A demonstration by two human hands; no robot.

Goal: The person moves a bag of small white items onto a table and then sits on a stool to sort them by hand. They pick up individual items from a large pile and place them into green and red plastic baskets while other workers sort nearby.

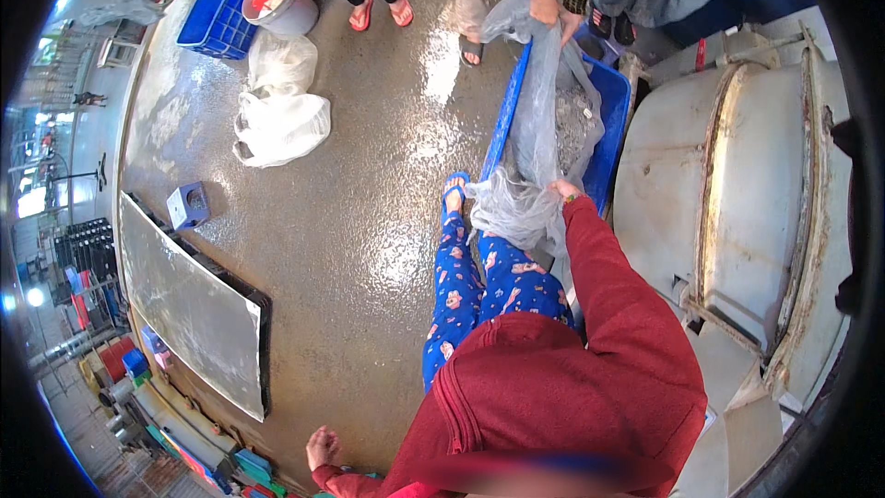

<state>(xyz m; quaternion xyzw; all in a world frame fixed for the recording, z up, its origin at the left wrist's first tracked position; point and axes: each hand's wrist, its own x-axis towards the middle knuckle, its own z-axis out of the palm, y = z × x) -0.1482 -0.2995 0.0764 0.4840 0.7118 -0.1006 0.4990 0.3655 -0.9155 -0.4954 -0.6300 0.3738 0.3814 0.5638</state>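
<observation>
— Down at the lower edge, what is the left hand (322, 447) doing?

— It hangs out to the side over the wet floor, fingers curled in a loose fist, holding nothing I can see. The red sleeve runs back to a red hooded top.

— And the right hand (564, 189)?

— Reached forward past the blue patterned trousers, closed on the near edge of a large clear plastic sheet (544, 129) that lies bunched in a long blue plastic crate (610, 143) beside a big round pale metal drum (737, 194).

— How would that sheet handle?

— Thin, soft and limp, I'd judge; light on its own, but it looks wet, so slippery and clingy, and something pale lies within its folds that may add weight. A gathered fistful at the edge, as now, seems safer than a pinch, which could tear it.

— Anyone else on it?

— Yes, another person's hands (551, 9) grip the far end of the same sheet, above the crate.

— The floor?

— Speckled grey-brown concrete (369, 221), glossy with water and likely slick. A flat grey metal panel (189, 300) lies to the left with a small blue box (188, 206) near it.

— Farther off?

— White plastic sacks (279, 115), then a second blue crate (219, 9) touching a grey bucket (281, 2), and someone in red sandals (380, 11). Coloured bins line the left rim.
</observation>
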